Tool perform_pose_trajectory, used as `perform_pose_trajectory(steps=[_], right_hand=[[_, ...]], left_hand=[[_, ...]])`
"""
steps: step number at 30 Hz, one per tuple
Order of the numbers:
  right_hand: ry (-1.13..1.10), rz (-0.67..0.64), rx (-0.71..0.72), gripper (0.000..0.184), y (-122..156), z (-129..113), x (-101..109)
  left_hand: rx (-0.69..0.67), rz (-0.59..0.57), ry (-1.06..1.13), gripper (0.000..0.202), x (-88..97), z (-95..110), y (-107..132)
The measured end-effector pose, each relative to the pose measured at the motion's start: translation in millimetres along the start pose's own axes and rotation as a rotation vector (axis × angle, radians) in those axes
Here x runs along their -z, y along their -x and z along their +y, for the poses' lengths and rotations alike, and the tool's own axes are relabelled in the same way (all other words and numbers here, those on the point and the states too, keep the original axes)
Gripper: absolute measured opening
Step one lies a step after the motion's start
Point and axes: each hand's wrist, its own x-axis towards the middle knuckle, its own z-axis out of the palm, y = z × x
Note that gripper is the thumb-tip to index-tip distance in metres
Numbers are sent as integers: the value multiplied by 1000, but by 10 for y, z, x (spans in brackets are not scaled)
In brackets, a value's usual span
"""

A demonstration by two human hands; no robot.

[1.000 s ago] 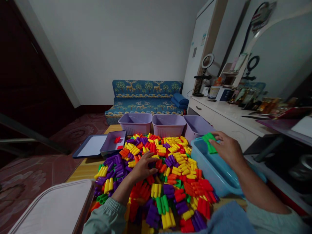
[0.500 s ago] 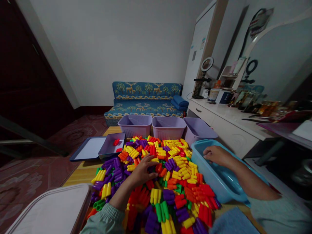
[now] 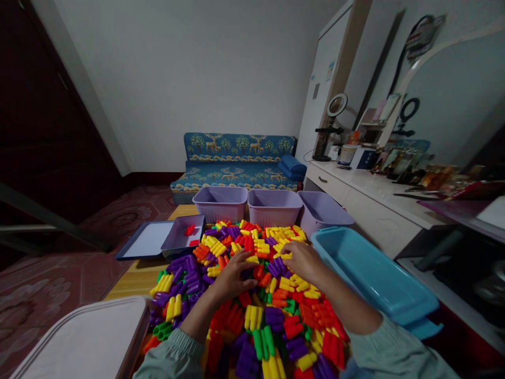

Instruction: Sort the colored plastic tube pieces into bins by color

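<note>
A wide heap of plastic toy building pieces (image 3: 252, 318), like joined tubes in yellow, purple, red, orange and green, covers the table. My left hand (image 3: 233, 276) rests on the middle of the heap, fingers spread and thumb apart, close to some orange pieces (image 3: 258, 272). To its right, my right hand (image 3: 304, 259) reaches down over the heap with fingers bent and slightly apart, beside yellow pieces and purple pieces (image 3: 278, 268). No piece shows in either hand, though the undersides of the fingers are hidden.
A blue tub (image 3: 374, 271) stands along the right side. Three lilac bins (image 3: 274, 216) line the far edge. At left are a shallow tray (image 3: 173, 245) with a few red pieces, a dark-rimmed lid (image 3: 144, 240) and a white lid (image 3: 82, 339). Behind is a patterned sofa (image 3: 236, 168).
My right hand has moved left, out from over the blue tub and onto the heap near my left hand. My left hand has stayed nearly in place.
</note>
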Motion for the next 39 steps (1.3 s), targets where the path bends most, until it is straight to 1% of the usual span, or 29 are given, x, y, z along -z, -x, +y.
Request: perform_pose_trajectory(steps=[2, 3, 4, 6, 8, 9, 11, 12, 13, 15, 16, 17, 19, 21, 22, 24, 26, 28, 30, 33, 36, 39], right_hand=[[-21, 46, 6, 29, -96, -27, -115], [-23, 77, 0, 30, -167, -16, -124], [-13, 115, -12, 29, -254, 10, -102], [41, 206, -58, 28, -458, 94, 6], [129, 264, -165, 27, -668, 192, 133], [168, 259, -231, 27, -761, 236, 180], [222, 209, -359, 30, -903, 303, 215], [239, 184, -411, 31, -950, 325, 204], [251, 172, -452, 32, -979, 341, 179], [256, 192, -505, 32, -997, 361, 111], [253, 214, -519, 31, -991, 370, 77], [246, 234, -528, 31, -977, 380, 50], [219, 242, -535, 30, -938, 402, 17], [189, 230, -527, 31, -891, 426, 5], [177, 228, -524, 33, -867, 437, 2], [169, 244, -523, 38, -817, 456, -9], [164, 279, -524, 40, -772, 470, -34], [133, 309, -519, 40, -740, 478, -73], [94, 333, -525, 41, -725, 478, -119], [74, 350, -549, 41, -720, 461, -182], [76, 335, -553, 40, -705, 429, -211], [82, 328, -528, 41, -681, 407, -208]], left_hand=[[4, 5, 5, 50, 5, 4, -1], [5, 6, 7, 49, 7, 4, 3], [6, 4, 9, 49, 8, 5, 9], [8, -4, 2, 50, 10, 22, 26], [30, -6, -34, 47, 23, 91, 26], [56, -1, -73, 45, 38, 153, 7], [121, 37, -177, 41, 92, 335, -96], [146, 75, -230, 41, 128, 450, -189], [143, 123, -253, 43, 167, 572, -309], [78, 203, -257, 51, 234, 815, -624], [37, 218, -249, 55, 252, 923, -807], [-33, 241, -239, 59, 253, 1016, -996], [-168, 215, -245, 66, 199, 1150, -1367], [-274, 147, -272, 71, 76, 1215, -1690], [-331, 85, -292, 72, -2, 1224, -1827], [-403, 1, -333, 68, -163, 1202, -2050], [-384, -39, -335, 66, -299, 1140, -2210], [-325, -69, -296, 68, -386, 1060, -2313], [-285, -119, -234, 70, -419, 985, -2364], [-279, -164, -158, 69, -405, 908, -2367], [-307, -187, -115, 69, -389, 860, -2335], [-388, -190, -52, 74, -419, 809, -2328]])
